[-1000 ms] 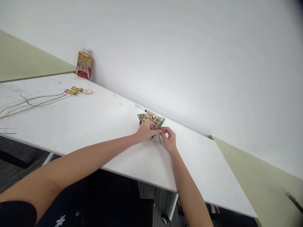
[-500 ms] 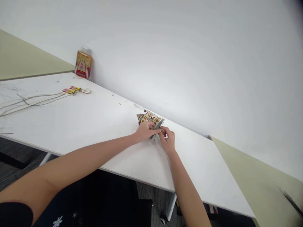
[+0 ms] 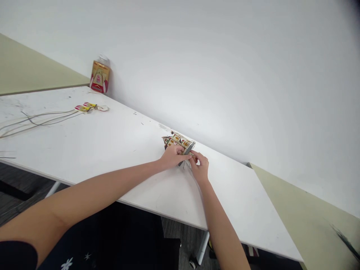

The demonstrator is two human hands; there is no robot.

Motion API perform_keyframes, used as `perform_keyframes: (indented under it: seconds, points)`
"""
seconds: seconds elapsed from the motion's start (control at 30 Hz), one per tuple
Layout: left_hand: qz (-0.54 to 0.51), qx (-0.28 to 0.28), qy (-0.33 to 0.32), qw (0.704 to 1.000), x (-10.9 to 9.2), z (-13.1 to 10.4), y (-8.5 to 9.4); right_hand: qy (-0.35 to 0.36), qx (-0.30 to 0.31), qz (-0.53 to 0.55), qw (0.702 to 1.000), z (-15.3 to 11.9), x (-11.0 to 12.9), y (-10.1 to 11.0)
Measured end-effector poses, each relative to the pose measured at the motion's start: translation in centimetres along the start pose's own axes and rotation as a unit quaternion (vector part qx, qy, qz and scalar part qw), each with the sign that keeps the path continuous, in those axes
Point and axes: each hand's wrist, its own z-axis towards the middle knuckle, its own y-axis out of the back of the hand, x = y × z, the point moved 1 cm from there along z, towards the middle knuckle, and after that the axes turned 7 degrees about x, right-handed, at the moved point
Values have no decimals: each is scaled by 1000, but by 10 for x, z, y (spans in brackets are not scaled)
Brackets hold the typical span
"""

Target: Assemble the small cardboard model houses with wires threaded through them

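Note:
A small model house (image 3: 176, 138), with printed cream walls and yellow-red windows, lies tipped over on the white table. Its flat grey base (image 3: 189, 147) faces my right hand. My left hand (image 3: 171, 156) is closed around the house near the base, thumb reaching toward the base's underside. Fingertips of my right hand (image 3: 200, 167) pinch together right at that underside, close to my left thumb. What they grip is too small to make out. Thin dark wires (image 3: 184, 165) hang below the base between my hands, and another loops over its upper edge.
Toward the far left, small red, white and yellow pieces (image 3: 86, 107) lie with long thin wires (image 3: 42, 120) trailing left. A bottle with a gold and red label (image 3: 99, 77) stands in the back corner by the wall. The white table (image 3: 239, 198) ends at low pale green panels (image 3: 284, 195).
My right hand has shifted very slightly right, its fingers still at the base. The left hand and the house stay in place.

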Motion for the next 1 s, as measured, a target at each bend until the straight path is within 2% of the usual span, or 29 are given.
perform_keyframes:
  seconds: [0.13, 0.33, 0.43, 0.73, 1.0]
  points:
    - [2, 0, -2, 1000, 0, 0, 0, 10, -1, -20, 1000, 0, 0, 0]
    - [18, -2, -13, 1000, -1, 0, 0, 73, 13, -163, 984, -1, 1, 6]
    - [23, -6, -17, 1000, -2, 0, -1, 90, 19, -201, 975, -1, 1, 10]
    - [39, -9, -30, 999, 1, 1, -2, 102, 47, -223, 968, 1, 7, 16]
    - [29, 2, -13, 999, 1, 1, -2, 90, 50, -168, 980, 1, 9, 12]
